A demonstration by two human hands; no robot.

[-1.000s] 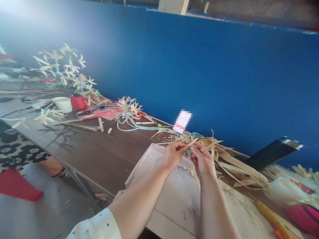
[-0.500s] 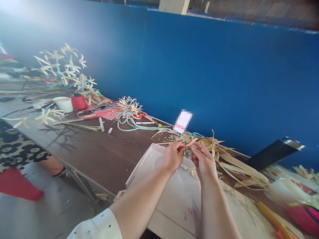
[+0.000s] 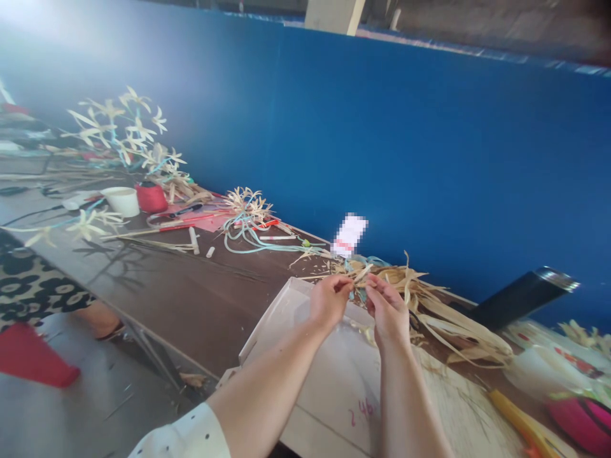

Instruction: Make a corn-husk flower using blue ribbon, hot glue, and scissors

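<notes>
My left hand (image 3: 329,298) and my right hand (image 3: 387,308) are held close together above a shallow white box (image 3: 286,312). Both pinch a small straw-coloured strip (image 3: 361,275) between their fingertips, with a bit of light blue ribbon just behind it. A heap of dried straw leaves (image 3: 429,302) lies right behind my hands on the brown table (image 3: 191,292).
Straw flowers (image 3: 119,130) stand at the far left by a white cup (image 3: 122,200) and a red spool (image 3: 151,196). Blue ribbon coils (image 3: 248,232) lie mid-table. A black cylinder (image 3: 518,296) lies at the right. A blue wall (image 3: 382,140) backs the table. Another person's patterned clothing (image 3: 33,286) shows at the left.
My hands have drawn a little closer together and shifted slightly upward, still working the same strip. Nothing else on the table has moved.
</notes>
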